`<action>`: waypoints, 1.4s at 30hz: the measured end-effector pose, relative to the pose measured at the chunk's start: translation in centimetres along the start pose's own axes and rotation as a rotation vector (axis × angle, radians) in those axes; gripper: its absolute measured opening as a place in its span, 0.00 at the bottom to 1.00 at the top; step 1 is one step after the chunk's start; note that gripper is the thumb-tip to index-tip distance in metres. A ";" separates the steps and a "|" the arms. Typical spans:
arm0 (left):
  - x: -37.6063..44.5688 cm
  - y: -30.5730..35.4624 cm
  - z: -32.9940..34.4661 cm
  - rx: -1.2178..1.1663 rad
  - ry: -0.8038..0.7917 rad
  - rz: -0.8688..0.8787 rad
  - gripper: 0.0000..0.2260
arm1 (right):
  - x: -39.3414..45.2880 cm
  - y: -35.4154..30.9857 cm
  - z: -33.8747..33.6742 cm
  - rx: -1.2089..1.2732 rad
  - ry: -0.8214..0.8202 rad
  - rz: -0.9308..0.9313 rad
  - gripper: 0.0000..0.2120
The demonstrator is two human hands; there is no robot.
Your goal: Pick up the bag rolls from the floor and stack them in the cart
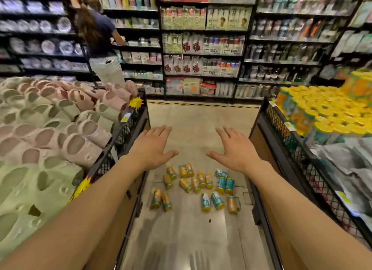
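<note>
Bag rolls (196,184), yellow and teal, are lying scattered on the floor (181,229), below and beyond both hands. Left hand (153,146) is being held out palm down with its fingers straight and spread, nothing being gripped. Right hand (234,148) is being held the same way, just beside it, fingers apart and empty. Outward of the right hand, a wire-sided cart (285,132) is being seen heaped with matching yellow rolls; outward of the left hand, a bin of slippers (60,124) is standing.

Head view, forward-down along aisle floor (191,124), single view.
</note>
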State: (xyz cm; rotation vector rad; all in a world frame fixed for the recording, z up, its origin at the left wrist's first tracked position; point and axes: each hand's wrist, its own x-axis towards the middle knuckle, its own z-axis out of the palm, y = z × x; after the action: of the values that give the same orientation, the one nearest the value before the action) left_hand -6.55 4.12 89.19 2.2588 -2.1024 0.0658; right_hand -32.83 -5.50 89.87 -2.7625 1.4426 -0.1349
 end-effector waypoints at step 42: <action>25.7 -16.8 76.7 -0.174 -0.182 -0.116 0.38 | 34.3 4.6 77.6 0.102 -0.148 -0.090 0.46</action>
State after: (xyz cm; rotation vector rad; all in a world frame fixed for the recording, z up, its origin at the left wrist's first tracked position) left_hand 11.59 -25.55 14.24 2.3531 -1.9622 -0.3261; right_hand -10.30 -37.86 14.58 -2.6919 1.2419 -0.0044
